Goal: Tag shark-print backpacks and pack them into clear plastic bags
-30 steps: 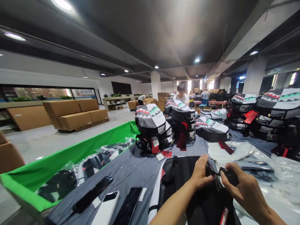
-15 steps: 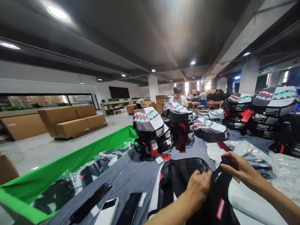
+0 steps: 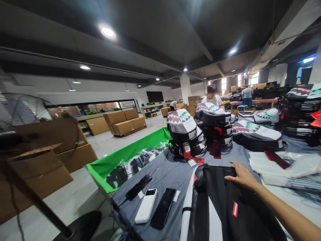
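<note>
A black backpack (image 3: 220, 197) with white panels and a small red-and-white label (image 3: 235, 209) lies on the cloth-covered table (image 3: 125, 214) in front of me. My right hand (image 3: 239, 175) is at its upper edge, thumb in front and fingers reaching over, closed around the black strap near a small buckle (image 3: 228, 173). My left hand is out of view. To the left of the backpack lie a black phone (image 3: 163, 208), a white power bank (image 3: 146, 206) and another black device (image 3: 138, 187).
Stacked shark-mouth backpacks (image 3: 182, 125) with red tags stand behind. Clear plastic bags (image 3: 296, 170) lie at right. A green-sided bin (image 3: 100, 170) holds bagged backpacks at left. A fan stand (image 3: 37, 197) and cardboard boxes (image 3: 40, 167) are further left. A person (image 3: 212, 97) is behind the stacks.
My view has swung left, bringing the fan into sight. My left hand has left the backpack and the view. My right hand has moved from the raised strap onto the backpack's upper edge.
</note>
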A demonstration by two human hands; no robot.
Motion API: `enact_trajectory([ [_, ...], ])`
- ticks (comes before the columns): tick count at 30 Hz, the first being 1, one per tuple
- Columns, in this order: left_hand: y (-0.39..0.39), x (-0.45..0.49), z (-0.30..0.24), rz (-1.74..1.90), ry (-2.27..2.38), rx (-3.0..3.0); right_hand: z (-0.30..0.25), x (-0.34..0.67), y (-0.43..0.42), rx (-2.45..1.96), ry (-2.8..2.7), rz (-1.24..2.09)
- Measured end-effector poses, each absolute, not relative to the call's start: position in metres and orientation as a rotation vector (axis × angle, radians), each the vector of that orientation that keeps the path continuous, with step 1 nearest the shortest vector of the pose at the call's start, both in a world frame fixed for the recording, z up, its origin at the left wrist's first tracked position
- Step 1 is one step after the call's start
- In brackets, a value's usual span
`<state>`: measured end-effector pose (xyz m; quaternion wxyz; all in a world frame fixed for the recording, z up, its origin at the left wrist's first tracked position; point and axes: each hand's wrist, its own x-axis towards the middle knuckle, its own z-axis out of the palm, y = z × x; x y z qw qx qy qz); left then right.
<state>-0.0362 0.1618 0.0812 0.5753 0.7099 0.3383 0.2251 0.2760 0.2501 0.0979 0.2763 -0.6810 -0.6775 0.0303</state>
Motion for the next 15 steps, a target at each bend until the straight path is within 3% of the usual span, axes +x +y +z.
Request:
enact_trajectory([
  [7,0.312,0.012,0.132,0.723,1.108,2.326,0.061,0.281,0.245,-1.671,-1.829,-0.118],
  [11,0.327,0.031,0.098,0.755,0.942,2.504,0.039,0.278,0.23,-1.479,-1.804,-0.364],
  [15,0.295,0.013,0.051,1.068,0.771,2.686,0.016,0.268,0.2,-1.379,-1.822,-0.631],
])
